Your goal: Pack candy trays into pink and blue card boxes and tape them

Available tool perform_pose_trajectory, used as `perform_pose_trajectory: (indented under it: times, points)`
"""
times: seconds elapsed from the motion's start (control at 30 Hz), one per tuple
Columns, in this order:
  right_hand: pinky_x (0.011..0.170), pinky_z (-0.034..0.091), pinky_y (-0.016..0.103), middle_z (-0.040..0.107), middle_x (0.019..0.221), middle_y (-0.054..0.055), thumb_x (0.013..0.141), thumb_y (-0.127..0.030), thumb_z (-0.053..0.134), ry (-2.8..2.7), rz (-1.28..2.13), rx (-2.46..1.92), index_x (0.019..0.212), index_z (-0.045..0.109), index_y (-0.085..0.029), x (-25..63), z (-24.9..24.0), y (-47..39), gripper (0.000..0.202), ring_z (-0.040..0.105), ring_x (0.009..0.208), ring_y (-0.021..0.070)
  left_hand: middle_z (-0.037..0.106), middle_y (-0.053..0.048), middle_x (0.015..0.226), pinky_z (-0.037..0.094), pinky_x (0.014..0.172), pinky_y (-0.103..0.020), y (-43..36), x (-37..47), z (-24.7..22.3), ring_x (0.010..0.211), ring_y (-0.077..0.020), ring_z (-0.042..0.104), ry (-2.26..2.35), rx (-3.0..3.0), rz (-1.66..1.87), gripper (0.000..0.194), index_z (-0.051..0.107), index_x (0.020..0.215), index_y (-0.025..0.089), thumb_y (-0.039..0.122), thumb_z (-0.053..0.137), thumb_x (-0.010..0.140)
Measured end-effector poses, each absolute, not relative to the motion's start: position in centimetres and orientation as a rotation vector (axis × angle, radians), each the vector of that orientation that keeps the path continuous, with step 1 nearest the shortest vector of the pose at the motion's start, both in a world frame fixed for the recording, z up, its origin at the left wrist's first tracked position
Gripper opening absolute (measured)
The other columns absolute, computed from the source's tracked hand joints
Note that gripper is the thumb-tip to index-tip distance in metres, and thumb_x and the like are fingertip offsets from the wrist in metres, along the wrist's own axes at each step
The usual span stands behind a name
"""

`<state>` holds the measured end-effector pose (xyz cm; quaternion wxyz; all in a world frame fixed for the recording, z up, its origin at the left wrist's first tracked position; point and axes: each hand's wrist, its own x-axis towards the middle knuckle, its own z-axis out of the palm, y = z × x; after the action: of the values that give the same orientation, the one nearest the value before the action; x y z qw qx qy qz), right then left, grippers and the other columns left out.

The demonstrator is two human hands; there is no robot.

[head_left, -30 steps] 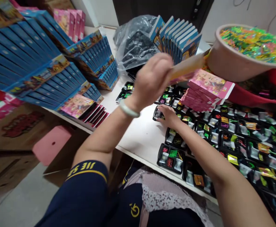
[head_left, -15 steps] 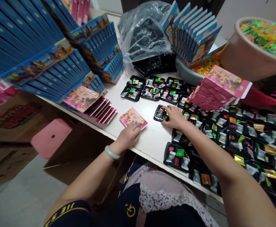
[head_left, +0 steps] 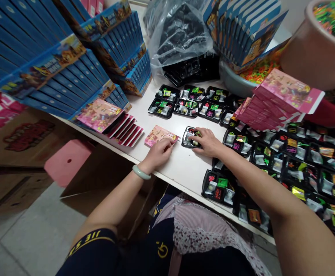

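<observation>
With twelve o'clock straight ahead of the person, the pink box [head_left: 158,135] lay flat on the tabletop [head_left: 179,165], reaching from the fingers [head_left: 166,144] of the left hand [head_left: 156,154] toward ten or eleven o'clock. Those fingers were curled in, nearly closed, and had hold of its near right edge. The left hand was plainly the nearer to it. The box's long axis ran from about ten to four, its right end toward the tray [head_left: 187,137]; whether that end stood open could not be told. The tray sat at three o'clock from the box, just beside it, with a narrow strip of tabletop between. The right hand [head_left: 210,143] was nearer the tray and held its right side, fingers partly open across it, thumb on the near side, so that most of the tray lay toward nine from them. Its long axis, partly hidden by the hand, seemed to run from nine to three. The fanned stack [head_left: 100,115] lay at nine from the box, the filled trays [head_left: 239,143] at three from the tray.
</observation>
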<state>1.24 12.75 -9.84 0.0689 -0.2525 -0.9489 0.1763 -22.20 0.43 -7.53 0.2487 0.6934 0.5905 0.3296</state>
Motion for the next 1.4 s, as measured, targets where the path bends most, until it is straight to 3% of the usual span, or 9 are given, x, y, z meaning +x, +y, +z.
perform_pose_trajectory:
  times: [0.3, 0.47, 0.6, 0.77, 0.9, 1.0, 1.13, 1.27, 1.4]
  points:
    - [0.106, 0.036, 0.053, 0.044, 0.137, 0.013, 0.082, -0.035, 0.068, -2.731, 0.732, -0.297, 0.126, 0.059, -0.028, 1.2, -8.5, 10.0, 0.046, 0.042, 0.127, 0.0312, 0.069, -0.007, 0.092, 0.046, 0.069, -0.028, 1.2, -23.0, -6.8, 0.076, -0.0158, 0.06, 1.564, 1.422, 1.066, 0.02, 0.053, 0.067, 0.017, 0.031, 0.062, 0.078]
    - [0.103, 0.038, 0.055, 0.045, 0.135, 0.013, 0.08, -0.034, 0.069, -2.675, 0.704, -0.416, 0.125, 0.06, -0.029, -0.1, -10.1, 9.2, 0.047, 0.043, 0.124, 0.0317, 0.068, -0.01, 0.115, 0.05, 0.069, -0.029, 1.0, -22.4, -7.0, 0.083, -0.0173, 0.062, 1.476, 1.299, 1.046, 0.021, 0.054, 0.066, 0.016, 0.032, 0.065, 0.074]
    - [0.103, 0.037, 0.058, 0.048, 0.131, 0.013, 0.08, -0.032, 0.068, -2.637, 0.652, -0.535, 0.123, 0.062, -0.027, -1.3, -11.6, 8.0, 0.043, 0.041, 0.122, 0.0331, 0.067, -0.01, 0.117, 0.05, 0.063, -0.027, 1.2, -21.6, -7.8, 0.081, -0.0162, 0.062, 1.499, 1.262, 1.055, 0.021, 0.053, 0.065, 0.016, 0.032, 0.064, 0.074]
    - [0.108, 0.031, 0.061, 0.047, 0.133, 0.014, 0.08, -0.034, 0.067, -2.659, 0.6, -0.553, 0.12, 0.06, -0.022, -2.4, -12.5, 7.4, 0.042, 0.035, 0.128, 0.0357, 0.068, -0.01, 0.115, 0.052, 0.07, -0.03, 1.6, -20.9, -9.0, 0.09, -0.0195, 0.063, 1.522, 1.299, 1.075, 0.021, 0.051, 0.064, 0.016, 0.031, 0.061, 0.074]
    - [0.111, 0.027, 0.062, 0.043, 0.135, 0.019, 0.079, -0.046, 0.069, -2.654, 0.655, -0.564, 0.123, 0.052, -0.016, -1.7, -12.1, 7.7, 0.056, 0.035, 0.132, 0.0355, 0.068, -0.009, 0.107, 0.049, 0.08, -0.032, 1.7, -20.4, -9.1, 0.091, -0.019, 0.062, 1.529, 1.457, 1.036, 0.019, 0.05, 0.065, 0.017, 0.029, 0.058, 0.078]
    - [0.109, 0.027, 0.061, 0.044, 0.135, 0.018, 0.083, -0.043, 0.067, -2.67, 0.593, -0.636, 0.121, 0.054, -0.018, 0.1, -11.0, 7.6, 0.047, 0.033, 0.135, 0.0365, 0.067, -0.007, 0.099, 0.046, 0.079, -0.031, 1.5, -20.0, -8.8, 0.087, -0.0178, 0.06, 1.561, 1.569, 1.0, 0.017, 0.048, 0.066, 0.018, 0.025, 0.053, 0.081]
    - [0.093, 0.039, 0.05, 0.057, 0.12, 0.013, 0.093, -0.031, 0.053, -2.768, 0.415, -0.754, 0.112, 0.063, -0.025, 2.5, -9.7, 6.7, 0.022, 0.05, 0.113, 0.0323, 0.065, -0.005, 0.091, 0.044, 0.076, -0.03, 1.3, -19.6, -8.3, 0.082, -0.0165, 0.058, 1.596, 1.635, 0.942, 0.015, 0.048, 0.068, 0.018, 0.021, 0.051, 0.083]
    - [0.071, 0.042, 0.036, 0.063, 0.099, 0.011, 0.098, -0.025, 0.042, -2.91, 0.392, -0.826, 0.108, 0.066, -0.024, 2.6, -9.7, 5.7, 0.027, 0.056, 0.084, 0.0247, 0.063, -0.003, 0.089, 0.045, 0.078, -0.031, 1.3, -18.9, -7.8, 0.084, -0.0171, 0.057, 1.588, 1.679, 0.873, 0.013, 0.047, 0.068, 0.018, 0.017, 0.05, 0.081]
    - [0.063, 0.042, 0.033, 0.063, 0.095, 0.011, 0.094, -0.021, 0.043, -2.858, 0.587, -0.981, 0.1, 0.066, -0.021, 1.0, -10.5, 5.3, 0.024, 0.059, 0.076, 0.0222, 0.066, -0.005, 0.093, 0.047, 0.08, -0.03, 1.5, -17.3, -8.2, 0.086, -0.017, 0.06, 1.411, 1.597, 0.88, 0.016, 0.048, 0.065, 0.017, 0.017, 0.052, 0.081]
